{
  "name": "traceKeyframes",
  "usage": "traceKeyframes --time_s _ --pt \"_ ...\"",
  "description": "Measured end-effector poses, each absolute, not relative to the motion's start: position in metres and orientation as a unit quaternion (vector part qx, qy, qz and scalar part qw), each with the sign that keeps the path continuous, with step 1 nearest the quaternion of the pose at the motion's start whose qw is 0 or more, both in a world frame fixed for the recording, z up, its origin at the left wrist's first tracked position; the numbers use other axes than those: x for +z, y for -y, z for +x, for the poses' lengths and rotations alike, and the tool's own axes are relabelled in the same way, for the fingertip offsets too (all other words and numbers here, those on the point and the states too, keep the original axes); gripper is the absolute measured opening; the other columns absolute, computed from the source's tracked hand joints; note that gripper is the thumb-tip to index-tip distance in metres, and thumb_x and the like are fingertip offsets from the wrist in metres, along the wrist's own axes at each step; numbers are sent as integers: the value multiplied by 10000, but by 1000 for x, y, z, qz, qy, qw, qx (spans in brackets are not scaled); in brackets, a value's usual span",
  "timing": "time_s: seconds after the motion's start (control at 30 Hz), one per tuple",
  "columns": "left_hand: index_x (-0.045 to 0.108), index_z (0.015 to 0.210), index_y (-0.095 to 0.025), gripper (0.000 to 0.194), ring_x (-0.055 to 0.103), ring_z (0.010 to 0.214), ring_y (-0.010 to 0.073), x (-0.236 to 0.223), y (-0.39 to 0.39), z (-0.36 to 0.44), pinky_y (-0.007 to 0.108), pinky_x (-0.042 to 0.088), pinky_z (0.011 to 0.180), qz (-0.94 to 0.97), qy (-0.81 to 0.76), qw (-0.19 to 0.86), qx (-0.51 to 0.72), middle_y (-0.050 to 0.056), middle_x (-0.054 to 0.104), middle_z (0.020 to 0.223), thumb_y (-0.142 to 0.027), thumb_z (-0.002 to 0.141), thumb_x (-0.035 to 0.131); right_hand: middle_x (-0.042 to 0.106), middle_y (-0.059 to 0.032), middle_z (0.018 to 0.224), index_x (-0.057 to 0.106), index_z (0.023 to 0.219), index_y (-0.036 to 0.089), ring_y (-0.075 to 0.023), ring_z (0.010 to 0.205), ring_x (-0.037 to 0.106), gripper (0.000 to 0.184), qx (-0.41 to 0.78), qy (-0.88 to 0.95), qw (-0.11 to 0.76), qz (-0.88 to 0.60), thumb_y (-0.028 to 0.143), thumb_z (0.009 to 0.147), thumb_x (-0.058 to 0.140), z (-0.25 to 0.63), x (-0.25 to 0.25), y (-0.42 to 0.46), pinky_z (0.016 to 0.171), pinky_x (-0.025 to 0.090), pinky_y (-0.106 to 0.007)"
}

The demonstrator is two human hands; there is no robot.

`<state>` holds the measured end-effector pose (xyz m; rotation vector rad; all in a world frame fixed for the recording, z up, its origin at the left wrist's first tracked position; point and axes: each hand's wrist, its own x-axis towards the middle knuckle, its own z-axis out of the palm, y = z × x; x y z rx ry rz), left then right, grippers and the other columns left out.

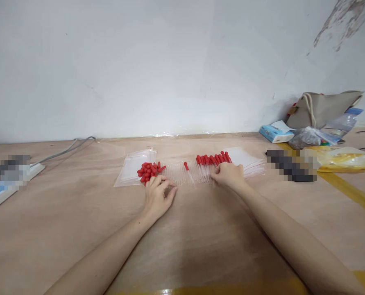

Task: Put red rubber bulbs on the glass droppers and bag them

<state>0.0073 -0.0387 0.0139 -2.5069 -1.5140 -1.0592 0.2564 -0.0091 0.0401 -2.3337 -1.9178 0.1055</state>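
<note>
My left hand [159, 196] is low at the left end of a row of clear thin tubes [176, 174], thumb and forefinger drawn together at their near ends. Anything between those fingertips is too small to make out. Just beyond its knuckles lies a heap of red rubber bulbs [147, 170]. One dropper [186, 166] with a red bulb lies slanted among the bare tubes. Further right, several red-bulbed droppers [204, 159] lie side by side. My right hand [230, 175] is closed at their right end, its fingertips on a dropper's clear stem; the hand partly covers it.
Clear plastic sleeves lie on the left [132, 166] and right [250, 162] of the row. A power strip [16, 184] is at far left. To the right are a dark blurred object [289, 166], a tissue pack [276, 132], a yellow packet [342, 159] and a beige bag [329, 107].
</note>
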Motion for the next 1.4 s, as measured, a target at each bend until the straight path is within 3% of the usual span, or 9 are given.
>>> traceKeyframes --time_s 0.27,0.4,0.53,0.7,0.8,0.87,1.0,1.1,1.4 --pt "612 828 -211 141 416 973 284 39 -7 -8 437 298 794 -768 566 138 -267 87 523 1016 -298 719 593 646 -158 800 638 768 105 -259 771 587 279 1 638 51 -768 255 756 403 242 34 12 750 287 -394" --pt "629 723 -184 139 391 1013 336 39 -32 -6 509 274 810 -773 582 138 -211 149 501 1064 -321 697 617 644 -172 827 644 768 111 -281 817 581 298 33 626 76 -775 266 763 390 246 33 11 761 301 -412" --pt "614 654 -164 124 398 1000 358 33 -44 -1 535 275 800 -772 586 137 -206 170 512 1032 -281 691 624 637 -159 787 604 679 133 -284 815 581 299 96 610 160 -770 300 778 376 258 32 7 732 351 -401" --pt "575 733 -178 49 399 1028 328 40 -31 8 505 285 835 -779 562 147 -238 136 513 1056 -226 741 569 611 -92 753 495 819 160 -188 695 577 249 126 606 314 -720 331 834 315 271 25 4 618 412 -298" --pt "529 834 -197 61 468 952 242 43 -6 13 411 351 820 -822 477 57 -305 71 562 951 -233 810 485 566 -24 669 436 917 171 -138 550 540 243 211 617 489 -579 382 840 342 271 18 8 551 427 -273" --pt "506 874 -189 90 509 874 185 38 14 16 331 397 771 -843 420 -45 -334 41 576 889 -234 843 435 556 -9 681 420 1014 175 -122 526 527 284 234 642 526 -507 391 838 368 266 16 14 541 433 -267" --pt "515 908 -182 136 540 700 137 18 40 18 259 428 631 -830 410 -185 -329 20 597 827 -274 852 432 594 -53 799 534 961 193 -158 722 557 212 146 756 460 -443 304 849 393 248 15 37 654 430 -290" --pt "517 1029 -190 220 563 778 152 9 43 17 274 448 686 -814 408 -235 -339 36 615 897 -288 837 471 607 -53 822 562 885 192 -155 775 549 185 88 806 408 -419 232 855 384 234 11 53 712 400 -298" --pt "577 926 -187 176 554 788 147 17 48 19 271 433 706 -856 350 -193 -327 38 603 853 -244 865 423 608 -11 768 536 843 181 -108 661 523 143 89 822 370 -424 241 857 407 230 6 63 720 339 -286"
